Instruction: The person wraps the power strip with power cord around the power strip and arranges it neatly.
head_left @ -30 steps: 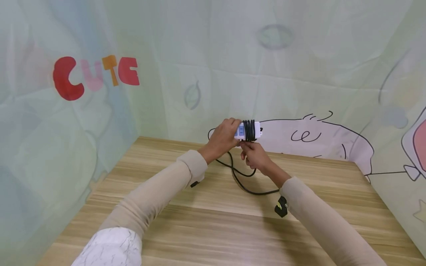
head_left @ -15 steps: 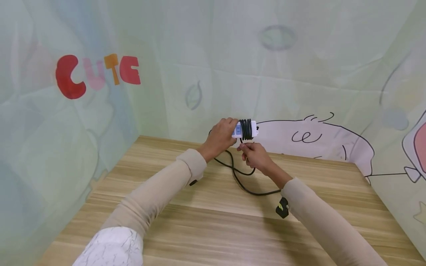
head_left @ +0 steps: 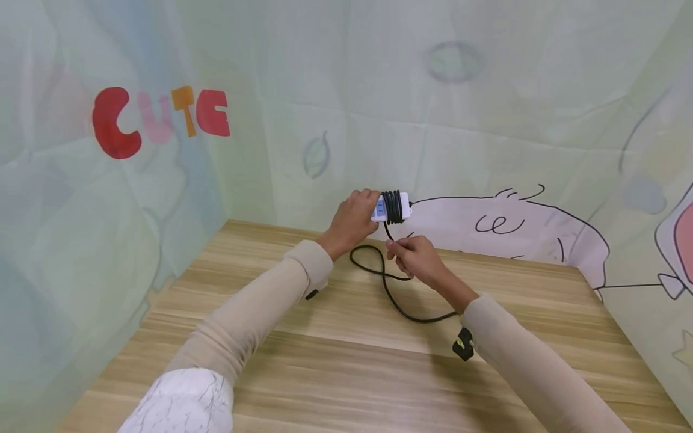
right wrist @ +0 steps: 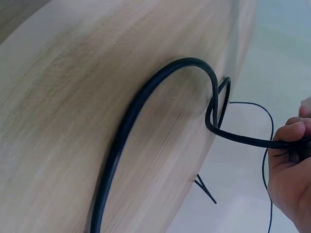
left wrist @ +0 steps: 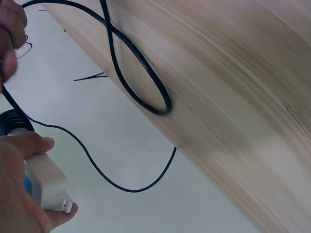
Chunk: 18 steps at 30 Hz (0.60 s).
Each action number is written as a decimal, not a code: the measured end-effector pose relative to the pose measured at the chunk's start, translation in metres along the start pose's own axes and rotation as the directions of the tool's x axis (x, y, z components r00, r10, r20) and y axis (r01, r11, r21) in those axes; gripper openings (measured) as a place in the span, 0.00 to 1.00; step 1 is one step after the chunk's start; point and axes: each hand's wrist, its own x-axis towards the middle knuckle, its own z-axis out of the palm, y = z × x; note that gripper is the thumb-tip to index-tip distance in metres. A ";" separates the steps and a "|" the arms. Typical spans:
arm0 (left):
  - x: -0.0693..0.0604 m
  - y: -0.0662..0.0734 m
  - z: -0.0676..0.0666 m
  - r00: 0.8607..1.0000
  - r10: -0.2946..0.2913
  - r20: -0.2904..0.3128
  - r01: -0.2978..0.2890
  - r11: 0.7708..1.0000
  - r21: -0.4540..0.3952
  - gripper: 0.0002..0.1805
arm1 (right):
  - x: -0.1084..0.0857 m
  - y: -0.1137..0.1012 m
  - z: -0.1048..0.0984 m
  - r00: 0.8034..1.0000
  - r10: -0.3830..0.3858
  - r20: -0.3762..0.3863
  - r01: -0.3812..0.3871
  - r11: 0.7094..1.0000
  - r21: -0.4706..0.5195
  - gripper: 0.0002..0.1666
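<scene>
Left hand [head_left: 352, 219]: the grip is closed around one end of a white power strip [head_left: 405, 205], with the thumb and one fingertip on its casing in the left wrist view. The strip projects from this hand toward three o'clock and is held above the far edge of the worktop [head_left: 325, 373], in front of the back panel [head_left: 352, 108]. Several turns of black cord [head_left: 392, 208] encircle the strip side by side; part of a blue socket face shows between these turns and the hand.

Right hand [head_left: 417, 257]: located at five o'clock from the strip. The grip pinches the cord where it descends from the turns. The free length [right wrist: 124, 124] lies on the worktop at six o'clock from the strip, crosses itself in a loop and runs toward four o'clock, passing out of sight at the right cuff [head_left: 479, 308]. A black piece [head_left: 462, 345] with a yellow mark sits beside the cuff; its attachment cannot be determined.

Surroundings: coloured letters [head_left: 112, 123] spelling "CUTE" are on the side panel [head_left: 59, 240] at ten o'clock.
</scene>
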 end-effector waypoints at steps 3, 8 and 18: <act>0.000 0.000 0.000 1.000 -0.007 -0.012 0.007 1.000 -0.003 0.24 | -0.003 0.000 -0.001 1.000 -0.030 0.004 0.030 0.999 -0.035 0.27; -0.001 -0.001 -0.002 1.000 0.007 -0.016 -0.007 1.000 -0.010 0.24 | -0.004 0.001 -0.001 0.998 -0.065 -0.014 0.063 0.994 -0.093 0.28; -0.002 -0.008 -0.002 0.999 -0.034 0.001 0.034 0.999 0.022 0.24 | -0.005 0.003 -0.006 0.990 -0.141 0.011 0.142 0.982 -0.129 0.26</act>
